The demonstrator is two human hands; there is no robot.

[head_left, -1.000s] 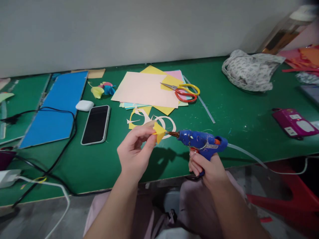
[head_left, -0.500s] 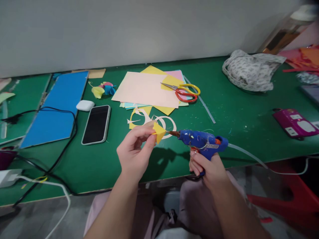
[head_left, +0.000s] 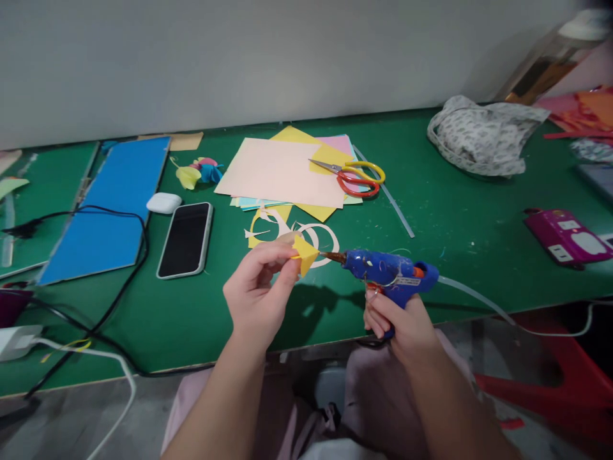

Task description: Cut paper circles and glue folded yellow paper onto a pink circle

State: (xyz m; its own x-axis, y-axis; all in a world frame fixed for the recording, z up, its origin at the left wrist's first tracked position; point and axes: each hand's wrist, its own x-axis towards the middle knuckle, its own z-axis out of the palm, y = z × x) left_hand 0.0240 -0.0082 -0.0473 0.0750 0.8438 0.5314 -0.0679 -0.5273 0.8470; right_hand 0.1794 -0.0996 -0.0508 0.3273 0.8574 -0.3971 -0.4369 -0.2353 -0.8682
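Note:
Between thumb and fingers, my left hand pinches a small folded piece of yellow paper. My right hand is wrapped round the handle of a blue hot glue gun, fingers at its orange trigger. The gun's nozzle points left, its tip at the right edge of the yellow paper; whether they touch I cannot tell. A long clear glue stick sticks out of the gun's back. Cut paper rings and scraps lie behind the hands.
Scissors rest on stacked coloured paper. Left of it are small paper flowers, a white earbud case, a phone, a blue board and black cable. Rightward lie a patterned cloth bag and a magenta box.
Almost nothing differs. Both hands, the yellow paper and the glue gun hold nearly the same place.

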